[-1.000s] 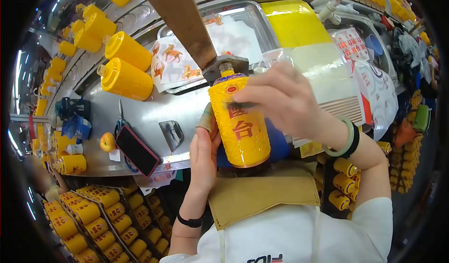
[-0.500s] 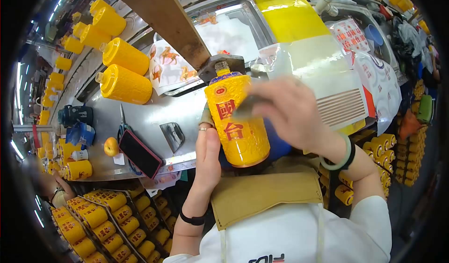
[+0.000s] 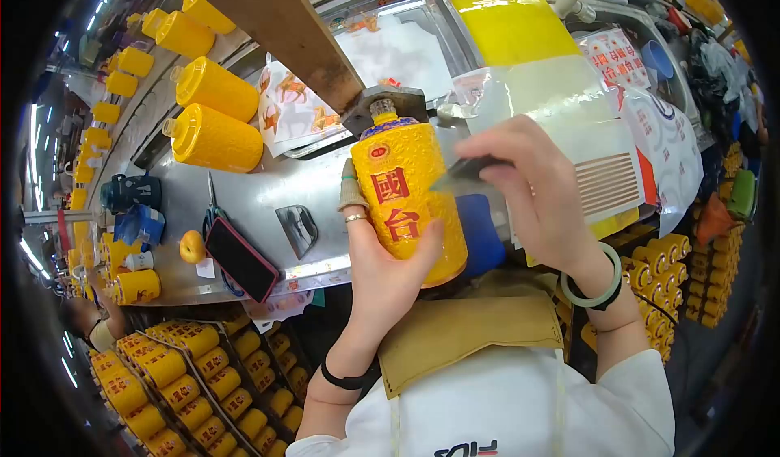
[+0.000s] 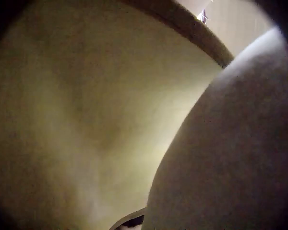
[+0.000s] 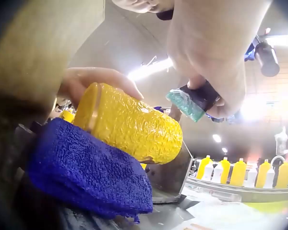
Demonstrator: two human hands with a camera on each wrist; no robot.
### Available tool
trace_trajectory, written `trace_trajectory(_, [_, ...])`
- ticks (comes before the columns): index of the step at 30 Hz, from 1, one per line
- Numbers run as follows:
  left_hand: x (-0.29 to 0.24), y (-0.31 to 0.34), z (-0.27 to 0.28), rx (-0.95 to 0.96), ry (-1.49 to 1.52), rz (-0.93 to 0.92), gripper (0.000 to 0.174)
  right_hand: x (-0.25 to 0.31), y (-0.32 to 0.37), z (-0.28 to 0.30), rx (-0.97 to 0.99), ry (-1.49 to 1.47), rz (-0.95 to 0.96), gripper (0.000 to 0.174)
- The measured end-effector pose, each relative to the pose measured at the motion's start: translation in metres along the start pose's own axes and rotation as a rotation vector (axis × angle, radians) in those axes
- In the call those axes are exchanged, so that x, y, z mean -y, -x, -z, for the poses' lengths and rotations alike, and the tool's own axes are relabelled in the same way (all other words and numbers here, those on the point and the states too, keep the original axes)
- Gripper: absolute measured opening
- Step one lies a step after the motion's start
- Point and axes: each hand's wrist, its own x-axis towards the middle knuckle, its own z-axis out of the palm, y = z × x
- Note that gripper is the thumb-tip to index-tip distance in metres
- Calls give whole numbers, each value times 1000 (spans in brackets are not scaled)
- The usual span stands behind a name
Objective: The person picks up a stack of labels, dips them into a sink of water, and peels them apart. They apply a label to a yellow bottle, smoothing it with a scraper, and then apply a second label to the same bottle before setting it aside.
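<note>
A yellow textured bottle (image 3: pixel 416 205) with red characters lies tilted, its neck at a dark metal holder (image 3: pixel 388 103) under a wooden beam. My left hand (image 3: pixel 386 274) grips the bottle's side, thumb across its front. To the right of the bottle, my right hand (image 3: pixel 540 193) pinches a dark tool (image 3: pixel 471 170). In the right wrist view that tool shows a green translucent edge (image 5: pixel 186 104), held apart from the bottle (image 5: pixel 134 127). A folded blue cloth (image 5: pixel 89 170) sits beneath the bottle. The left wrist view shows only blurred tan cloth (image 4: pixel 86 105) and a dark shape.
Two yellow bottles (image 3: pixel 216 138) stand on the metal table at the left, near a phone (image 3: pixel 242 259), scissors (image 3: pixel 213 205), an apple (image 3: pixel 192 246) and a metal plate (image 3: pixel 297 231). Behind are a tray (image 3: pixel 455 30) with sheets and a yellow sheet (image 3: pixel 512 22). Racked bottles (image 3: pixel 183 392) fill the lower left.
My left thumb has come across the bottle's front. My right hand with the tool has drawn back to the right, uncovering the red characters.
</note>
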Motion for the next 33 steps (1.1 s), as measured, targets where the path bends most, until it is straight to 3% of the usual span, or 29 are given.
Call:
trace_trajectory(4, [2, 1, -2, 8, -41, -35, 74, 3, 4, 1, 115, 2, -15, 33])
trace_trajectory(7, [2, 3, 0, 41, -58, -52, 73, -6, 3, -4, 149, 203, 107, 33])
trace_trajectory(9, [1, 2, 2, 72, -97, -62, 71, -11, 1, -9, -53, 169, 40, 31])
trace_trajectory(11, [-2, 1, 4, 15, 208, 15, 72, -11, 7, -11, -35, 58, -73, 34])
trace_trajectory(13, [0, 1, 8, 34, 236, 14, 66, 3, 7, -15, 85, -382, -523, 52])
trace_trajectory(14, [5, 2, 10, 33, 220, 18, 63, -7, 12, -23, 130, -430, -605, 71])
trace_trajectory(18, [5, 2, 11, 47, 210, 33, 60, -20, 23, -42, 144, -595, -779, 70])
trace_trajectory(25, [3, 1, 10, 53, 210, 39, 60, -16, 22, -38, 169, -503, -787, 69])
trace_trajectory(30, [4, 1, 11, 60, 216, 38, 61, -15, 22, -41, 115, -772, -784, 63])
trace_trajectory(33, [4, 1, 9, 53, 254, 34, 61, -15, 21, -37, 157, -691, -826, 68])
